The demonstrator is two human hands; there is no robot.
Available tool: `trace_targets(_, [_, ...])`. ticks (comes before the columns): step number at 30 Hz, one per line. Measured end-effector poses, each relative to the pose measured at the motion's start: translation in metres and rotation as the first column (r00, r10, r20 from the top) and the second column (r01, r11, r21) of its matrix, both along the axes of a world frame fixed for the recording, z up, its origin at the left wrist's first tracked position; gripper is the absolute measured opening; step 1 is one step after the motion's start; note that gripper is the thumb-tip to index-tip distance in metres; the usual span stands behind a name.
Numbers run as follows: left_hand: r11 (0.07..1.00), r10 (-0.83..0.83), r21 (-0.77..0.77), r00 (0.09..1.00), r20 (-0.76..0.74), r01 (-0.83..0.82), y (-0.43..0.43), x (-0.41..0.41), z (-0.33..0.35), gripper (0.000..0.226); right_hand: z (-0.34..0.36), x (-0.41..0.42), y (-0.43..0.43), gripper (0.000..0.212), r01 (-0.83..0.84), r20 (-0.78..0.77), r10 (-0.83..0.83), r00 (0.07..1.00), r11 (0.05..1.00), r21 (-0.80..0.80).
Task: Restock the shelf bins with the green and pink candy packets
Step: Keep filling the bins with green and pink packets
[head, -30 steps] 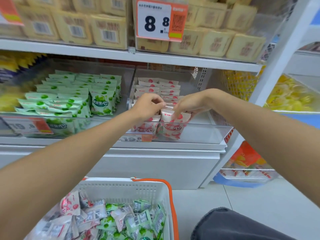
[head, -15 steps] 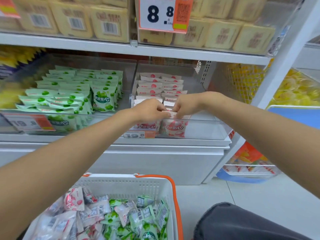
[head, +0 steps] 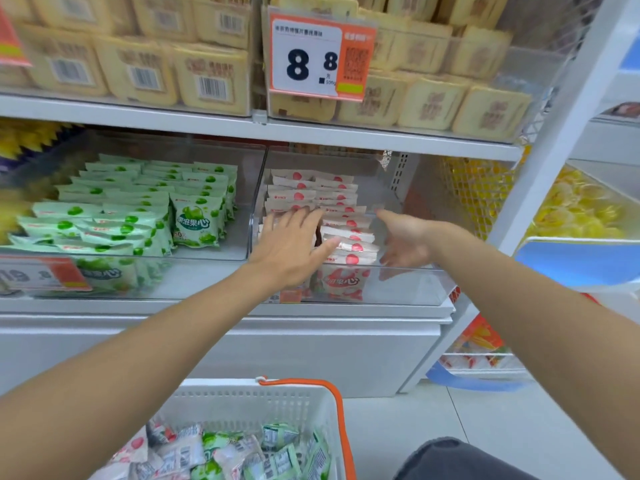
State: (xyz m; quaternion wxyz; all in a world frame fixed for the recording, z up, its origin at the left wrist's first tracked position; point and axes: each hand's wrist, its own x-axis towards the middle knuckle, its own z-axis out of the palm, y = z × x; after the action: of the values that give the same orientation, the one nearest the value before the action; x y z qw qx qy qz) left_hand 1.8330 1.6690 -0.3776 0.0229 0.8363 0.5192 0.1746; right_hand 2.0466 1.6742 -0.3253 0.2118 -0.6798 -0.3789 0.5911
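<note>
Judging by the shelf, you are well into the job but not through it. The green candy packets [head: 138, 209] fill most of the green bin [head: 207, 280], off to the left of your left hand. The pink candy packets [head: 346, 233] stand in two rows in the pink bin [head: 408, 289], where both hands are working. That pink bin has bare floor to the right of your right hand, so it looks able to take more. Below your forearms, the white basket [head: 242, 400] with the orange handle holds a loose heap of mixed packets [head: 221, 452], green and pink, which I take to be the stock left to shelve.

Your left hand [head: 294, 244] is released, fingers straight and spread, lying over the tops of the left pink row with the thumb reaching toward the right row. Your right hand [head: 403, 242] is released too, palm turned toward the packets and grasping nothing. It sits just beside the right row, and I cannot tell whether its fingertips touch the front packet. The pink rows lie between your two hands
</note>
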Motion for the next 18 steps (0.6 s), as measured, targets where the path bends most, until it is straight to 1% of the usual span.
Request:
trace_targets(1, [0.999,0.004,-0.042,1.0,-0.014,-0.004,0.001,0.0,-0.002,0.074,-0.004,-0.01,0.002,0.071,-0.073,-0.041,0.072,0.997,0.997,-0.036])
trace_targets(3, [0.994,-0.008,-0.108,1.0,-0.012,0.007,0.002,0.002,-0.002,0.074,-0.009,-0.028,0.006,0.074,-0.154,-0.042,0.152,0.987,0.987,-0.049])
trace_targets(6, [0.987,-0.016,-0.159,0.999,-0.031,0.01,0.002,0.004,0.001,0.07,-0.01,-0.031,0.011,0.071,-0.135,-0.037,0.134,0.99,0.99,-0.035])
trace_targets(8, [0.987,-0.009,-0.159,0.998,-0.057,0.0,0.003,0.005,0.001,0.067,-0.011,-0.02,0.012,0.075,-0.159,-0.089,0.155,0.984,0.987,-0.036])
trace_targets(9, [0.988,-0.009,-0.152,0.998,-0.061,-0.001,0.003,0.004,0.0,0.066,-0.013,-0.016,0.015,0.08,-0.143,-0.082,0.138,0.987,0.988,-0.052])
trace_targets(10, [0.99,-0.01,-0.143,0.998,-0.06,0.002,0.004,0.004,-0.002,0.066,-0.013,-0.016,0.019,0.085,-0.086,-0.055,0.083,0.995,0.994,-0.07])
trace_targets(11, [0.991,-0.012,-0.132,0.998,-0.059,0.004,0.005,0.003,-0.004,0.067,-0.014,-0.015,0.023,0.088,0.013,-0.047,-0.015,0.999,0.999,-0.035])
trace_targets(12, [0.992,-0.015,-0.122,0.998,-0.063,0.007,0.006,0.003,-0.005,0.07,-0.017,-0.015,0.029,0.088,0.097,-0.085,-0.096,0.992,0.995,0.007])
trace_targets(13, [0.994,-0.015,-0.113,0.997,-0.071,0.006,0.007,0.003,-0.006,0.072,-0.018,-0.018,0.034,0.085,0.17,-0.174,-0.16,0.972,0.984,0.048])
trace_targets(15, [0.995,-0.01,-0.101,0.997,-0.08,0.002,0.008,0.003,-0.008,0.076,-0.019,-0.029,0.04,0.066,0.23,-0.242,-0.195,0.95,0.965,0.126])
trace_targets(16, [0.995,-0.007,-0.098,0.997,-0.075,-0.001,0.008,0.004,-0.009,0.076,-0.019,-0.035,0.042,0.059,0.235,-0.231,-0.197,0.953,0.961,0.148])
trace_targets(18, [0.995,-0.005,-0.102,0.998,-0.064,-0.002,0.01,0.004,-0.01,0.072,-0.022,-0.04,0.046,0.057,0.219,-0.23,-0.175,0.957,0.959,0.182])
